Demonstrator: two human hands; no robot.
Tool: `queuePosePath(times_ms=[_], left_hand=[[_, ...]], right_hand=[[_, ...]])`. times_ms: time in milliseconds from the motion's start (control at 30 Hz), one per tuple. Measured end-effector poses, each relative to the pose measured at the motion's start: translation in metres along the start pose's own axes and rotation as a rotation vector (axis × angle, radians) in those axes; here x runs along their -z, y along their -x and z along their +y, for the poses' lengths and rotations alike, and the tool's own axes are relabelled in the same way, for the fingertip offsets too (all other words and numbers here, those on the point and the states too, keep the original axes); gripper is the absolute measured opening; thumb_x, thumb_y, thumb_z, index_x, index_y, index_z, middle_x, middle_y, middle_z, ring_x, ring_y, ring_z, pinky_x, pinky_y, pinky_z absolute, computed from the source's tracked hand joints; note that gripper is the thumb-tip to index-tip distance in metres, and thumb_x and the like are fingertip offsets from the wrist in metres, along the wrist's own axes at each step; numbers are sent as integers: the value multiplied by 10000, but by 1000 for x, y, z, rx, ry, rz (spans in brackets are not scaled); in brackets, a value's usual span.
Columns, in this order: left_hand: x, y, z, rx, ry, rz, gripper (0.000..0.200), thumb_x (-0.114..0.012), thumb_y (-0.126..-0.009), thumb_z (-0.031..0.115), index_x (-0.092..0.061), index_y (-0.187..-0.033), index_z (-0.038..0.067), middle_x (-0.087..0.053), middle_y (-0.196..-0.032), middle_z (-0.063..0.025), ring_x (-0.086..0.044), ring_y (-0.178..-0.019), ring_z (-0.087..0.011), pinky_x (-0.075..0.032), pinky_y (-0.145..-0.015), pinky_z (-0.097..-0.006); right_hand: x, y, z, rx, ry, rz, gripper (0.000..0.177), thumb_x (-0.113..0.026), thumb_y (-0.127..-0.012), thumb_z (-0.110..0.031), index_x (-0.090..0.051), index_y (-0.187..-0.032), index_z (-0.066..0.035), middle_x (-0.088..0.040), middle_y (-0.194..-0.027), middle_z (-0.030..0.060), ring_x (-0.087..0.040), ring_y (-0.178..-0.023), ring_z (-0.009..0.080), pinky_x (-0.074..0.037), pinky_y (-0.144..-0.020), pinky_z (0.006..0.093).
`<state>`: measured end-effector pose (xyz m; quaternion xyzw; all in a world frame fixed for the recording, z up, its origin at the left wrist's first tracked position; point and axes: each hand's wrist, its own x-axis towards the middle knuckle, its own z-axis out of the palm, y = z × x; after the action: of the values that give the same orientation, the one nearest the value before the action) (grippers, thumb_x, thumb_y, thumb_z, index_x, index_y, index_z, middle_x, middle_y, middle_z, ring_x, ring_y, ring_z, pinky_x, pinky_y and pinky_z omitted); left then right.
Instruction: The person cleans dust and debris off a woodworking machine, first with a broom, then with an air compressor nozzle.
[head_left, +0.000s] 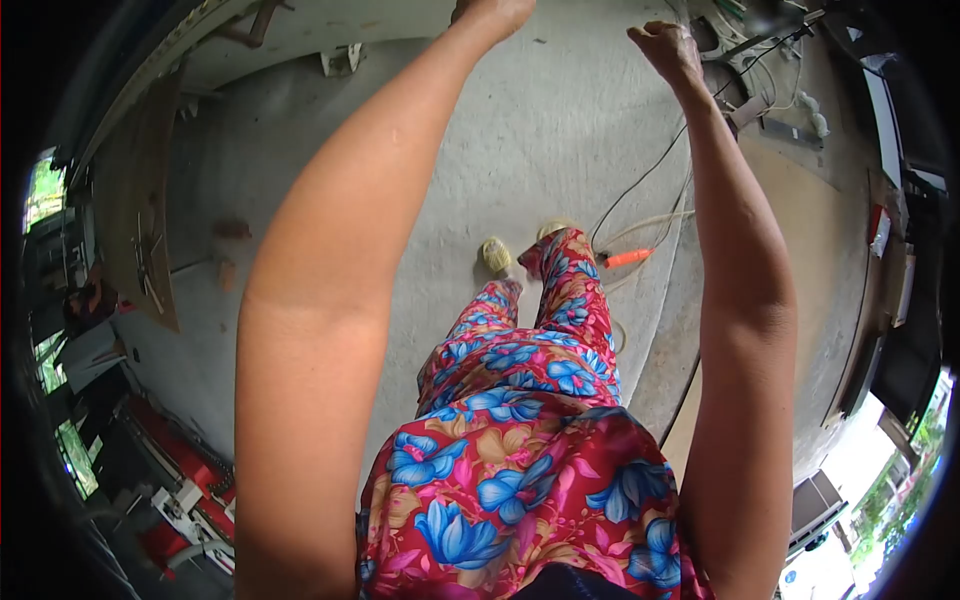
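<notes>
Both bare arms stretch forward, away from my body. My left hand (495,12) is at the top edge of the head view, cut off by the frame, so its fingers and anything in them cannot be made out. Further right, my right hand (668,48) is closed with its fingers curled in; what it holds, if anything, is hidden. Beside it on the right lies dark clutter with cables (735,85). Below the hands is the grey concrete floor (560,140).
A black cable (640,180) runs over the floor to an orange object (627,259) near my feet. Brown boards (145,210) stand at left, and a red and white machine (190,500) sits lower left. A tan sheet (795,220) lies at right.
</notes>
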<state>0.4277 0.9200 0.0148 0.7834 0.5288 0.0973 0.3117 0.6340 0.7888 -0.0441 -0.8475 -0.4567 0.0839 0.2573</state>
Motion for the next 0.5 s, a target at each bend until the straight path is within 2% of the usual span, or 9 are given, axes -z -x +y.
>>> queuePosePath(times_ms=[100, 133, 200, 233, 300, 400, 433, 500], left_hand=[[-1, -52, 9, 93, 30, -105, 421, -556, -797, 352, -624, -1012, -4, -654, -971, -179, -630, -907, -310, -485, -805, -393], [-7, -70, 8, 64, -9, -64, 421, -556, -797, 356, -627, -1007, -3, -655, -969, -175, -631, -907, -304, -487, -802, -388], [-18, -119, 14, 7, -89, 20, 422, -556, -795, 364, -634, -997, 1, -658, -965, -168, -633, -907, -291, -492, -797, -377], [-23, -145, 24, 18, -78, -1, 426, -559, -797, 368, -634, -1007, 6, -655, -978, -169, -631, -917, -285, -491, -801, -379], [-42, -202, 57, 41, -61, -49, 433, -563, -799, 378, -634, -1027, 16, -650, -1005, -169, -628, -937, -272, -489, -809, -382], [-86, -281, 124, 11, -108, -121, 468, -457, -818, 422, -623, -1089, 79, -607, -1095, -178, -592, -1007, -329, -482, -847, -401], [-99, -304, 152, 39, -106, -184, 439, -457, -820, 402, -630, -1038, 62, -615, -1060, -174, -604, -955, -319, -486, -830, -402], [-132, -339, 199, 62, 41, -183, 424, -464, -820, 385, -627, -1034, 58, -626, -1038, -159, -606, -947, -312, -486, -828, -405]], right_hand=[[-2, -52, -11, -91, 1, -43, 346, -594, -769, -410, -640, -752, -67, -584, -620, 84, -552, -594, 173, -452, -621, 357], [-1, -66, -10, -82, -14, -24, 341, -592, -771, -395, -616, -721, -58, -562, -600, 68, -524, -575, 161, -439, -600, 354], [-6, -114, 2, -109, -3, -50, 302, -583, -734, -396, -669, -786, -111, -632, -722, 72, -598, -702, 214, -468, -671, 368], [-6, -143, 10, -117, 1, -62, 303, -579, -716, -397, -696, -818, -138, -667, -784, 74, -635, -766, 240, -483, -706, 375], [2, -203, 39, -147, -2, -88, 294, -579, -717, -394, -689, -801, -135, -662, -772, 75, -633, -762, 242, -480, -704, 374], [18, -285, 101, -198, -33, -98, 275, -577, -720, -385, -677, -774, -134, -653, -753, 78, -629, -755, 244, -476, -703, 373], [27, -314, 126, -216, -42, -88, 269, -575, -721, -381, -673, -766, -134, -650, -746, 79, -627, -753, 245, -475, -703, 372], [48, -360, 171, -280, -22, -127, 260, -573, -717, -368, -673, -774, -135, -648, -742, 83, -627, -759, 246, -473, -711, 366]])
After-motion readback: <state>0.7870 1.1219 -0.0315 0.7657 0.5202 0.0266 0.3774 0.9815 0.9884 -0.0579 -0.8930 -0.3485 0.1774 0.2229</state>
